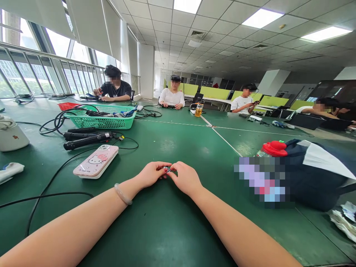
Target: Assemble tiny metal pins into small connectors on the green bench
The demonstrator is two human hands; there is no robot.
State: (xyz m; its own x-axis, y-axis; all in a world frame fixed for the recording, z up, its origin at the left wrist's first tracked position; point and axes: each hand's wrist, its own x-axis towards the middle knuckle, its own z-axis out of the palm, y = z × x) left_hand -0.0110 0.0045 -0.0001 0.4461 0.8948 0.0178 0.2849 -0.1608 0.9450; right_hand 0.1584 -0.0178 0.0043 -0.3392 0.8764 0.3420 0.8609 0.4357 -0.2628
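Observation:
My left hand (151, 174) and my right hand (187, 178) meet over the green table in the middle of the view. Between their fingertips is a small shiny dark-and-silver piece (167, 169), mostly covered by the fingers, so its kind does not show. Both hands are closed, thumbs and forefingers pinched on it. A pale bangle (122, 194) circles my left wrist. To the left of that hand lies a pink phone case with a cartoon cat print (96, 161).
Black cylindrical handles (87, 141) and cables lie at left, by a green basket (102, 120) and a red tray (68, 106). A white pot (12, 133) stands far left. At right are a red-lidded bottle (274, 148) and dark bag (314, 178). Several people sit beyond.

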